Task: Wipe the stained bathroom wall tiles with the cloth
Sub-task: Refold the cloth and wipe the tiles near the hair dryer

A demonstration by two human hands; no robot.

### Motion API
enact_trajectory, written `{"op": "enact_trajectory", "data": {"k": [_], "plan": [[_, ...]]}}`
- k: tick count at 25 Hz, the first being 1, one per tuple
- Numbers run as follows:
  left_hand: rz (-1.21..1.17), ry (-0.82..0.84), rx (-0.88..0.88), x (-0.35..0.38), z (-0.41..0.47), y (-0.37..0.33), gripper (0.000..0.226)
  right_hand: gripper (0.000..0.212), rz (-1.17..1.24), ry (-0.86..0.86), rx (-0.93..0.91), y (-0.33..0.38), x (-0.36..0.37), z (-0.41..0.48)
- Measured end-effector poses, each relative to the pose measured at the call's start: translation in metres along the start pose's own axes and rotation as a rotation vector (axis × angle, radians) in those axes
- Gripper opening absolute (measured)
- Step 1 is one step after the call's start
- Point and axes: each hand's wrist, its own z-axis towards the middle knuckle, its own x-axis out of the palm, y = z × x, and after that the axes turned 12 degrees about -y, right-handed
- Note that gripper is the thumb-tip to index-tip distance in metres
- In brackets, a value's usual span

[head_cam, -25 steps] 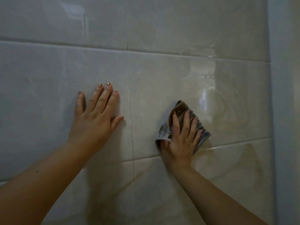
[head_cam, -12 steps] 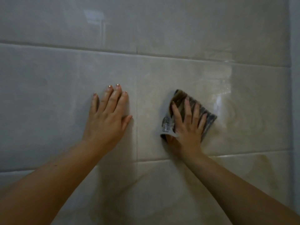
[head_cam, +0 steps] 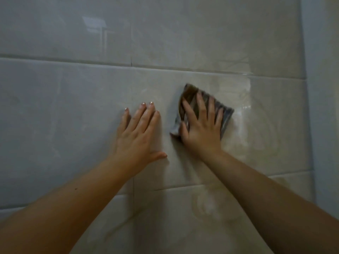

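No writing, label, brand, number or sign can be read anywhere, neither on the glossy wall tiles (head_cam: 73, 125) nor on the striped cloth (head_cam: 190, 94).

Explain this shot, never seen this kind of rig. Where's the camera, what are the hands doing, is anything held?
There is no machine here: these are a person's two bare hands. The single picture comes from a wide-angle camera worn on the head, looking forward at a bathroom wall of glossy tiles. The left hand lies flat on bare tile, fingers straight, holding nothing. The right hand presses a striped cloth flat against the tile with spread fingers; the cloth is pressed, not clenched. Pale swirled streaks show on the tile to the right of the cloth.
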Motion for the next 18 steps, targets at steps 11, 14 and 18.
{"op": "enact_trajectory", "data": {"k": [11,14,18], "plan": [[0.068,-0.075,0.081,0.015,0.005,0.003,0.112,0.065,0.1,0.114,0.0,0.031,-0.002,0.059],[0.076,-0.088,0.086,0.018,0.004,0.006,0.11,0.067,0.057,0.041,0.117,-0.009,0.002,0.083],[0.043,-0.121,0.106,0.019,0.002,0.007,0.112,0.064,0.009,0.101,0.425,-0.048,-0.009,0.07]]}}
